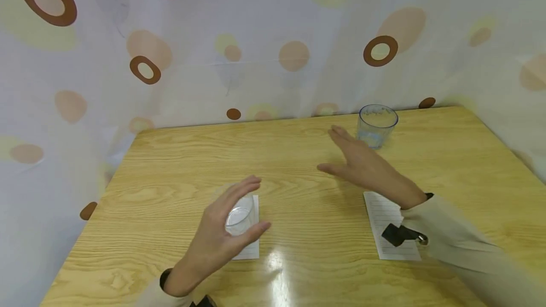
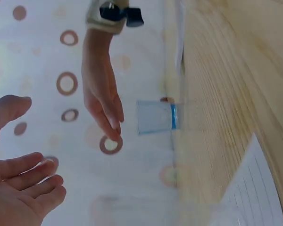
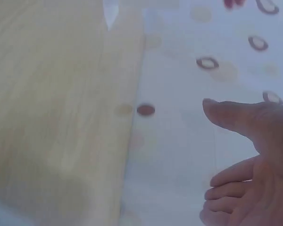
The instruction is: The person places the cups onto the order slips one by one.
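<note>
Clear glass (image 1: 240,221), near the front of the wooden table (image 1: 315,236) and left of its middle, at a sheet of lined paper (image 1: 252,251); note that your left hand (image 1: 215,232) partly screens it in the head view. Blue-rimmed glass (image 1: 377,124), upright close to the table's far edge, towards its far right corner.

Your left hand has thumb and fingers spread apart, with nothing gripped between them; the clear glass shows through the gap, but whether any finger touches it you cannot tell. Your right hand (image 1: 362,164) is likewise spread, thumb well away from the fingers, holding nothing; the left wrist view shows it just beside the blue-rimmed glass and not in contact. Below your right forearm, towards the table's near right, lies a second lined sheet (image 1: 386,217), partly covered by the sleeve (image 1: 460,245).

Risks, as judged from this arrangement: a low sideways sweep of your right fingers could tip the blue-rimmed glass, its place by the far edge leaving little room behind. Your left thumb could knock the clear glass, since transparent walls are easily misjudged. Should either wall be wet or smooth, too light a pinch might slip; your dangling strap (image 1: 401,235) could drag the right sheet askew.
</note>
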Motion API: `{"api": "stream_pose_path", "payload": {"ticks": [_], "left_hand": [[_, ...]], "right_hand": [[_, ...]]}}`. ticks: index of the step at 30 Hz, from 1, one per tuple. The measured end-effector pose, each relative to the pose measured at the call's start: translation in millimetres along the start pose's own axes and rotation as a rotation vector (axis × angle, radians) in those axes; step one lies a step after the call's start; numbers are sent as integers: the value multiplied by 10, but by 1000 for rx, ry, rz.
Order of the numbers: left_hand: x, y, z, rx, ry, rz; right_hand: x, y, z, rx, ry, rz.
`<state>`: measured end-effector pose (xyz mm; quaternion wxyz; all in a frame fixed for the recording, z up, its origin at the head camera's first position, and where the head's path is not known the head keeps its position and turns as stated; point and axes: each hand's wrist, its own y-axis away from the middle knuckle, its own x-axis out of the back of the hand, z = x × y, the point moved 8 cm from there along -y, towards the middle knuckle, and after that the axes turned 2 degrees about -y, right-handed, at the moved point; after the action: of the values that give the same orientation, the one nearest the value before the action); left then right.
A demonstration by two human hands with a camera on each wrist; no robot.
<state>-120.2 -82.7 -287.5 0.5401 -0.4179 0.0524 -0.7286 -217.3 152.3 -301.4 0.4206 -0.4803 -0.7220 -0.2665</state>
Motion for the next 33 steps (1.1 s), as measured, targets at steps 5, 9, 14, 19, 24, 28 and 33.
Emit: {"api": "stream_pose_path", "payload": {"ticks": [5,9,14,19,24,28,33], "left_hand": [[-559,-162,289,-79,7,-221],[-1068,-282,347,-62,-62,-461],[-1668,-429,294,-97,-315,-713],[-2101,-546,213,-76,-463,-858],[-2443,-530,185,-33,-535,-1014],[-2588,-504,203,-50,-611,-1050],[-2635,-488,166,-30,-721,-1040]], "right_hand": [[383,66,403,-111,22,92],[586,111,659,-164,30,152],[680,173,935,-220,-11,198],[619,177,1134,-266,-82,199],[588,161,1267,-284,-115,223],[588,162,1354,-319,-117,245],[586,175,1416,-350,-143,252]]}}
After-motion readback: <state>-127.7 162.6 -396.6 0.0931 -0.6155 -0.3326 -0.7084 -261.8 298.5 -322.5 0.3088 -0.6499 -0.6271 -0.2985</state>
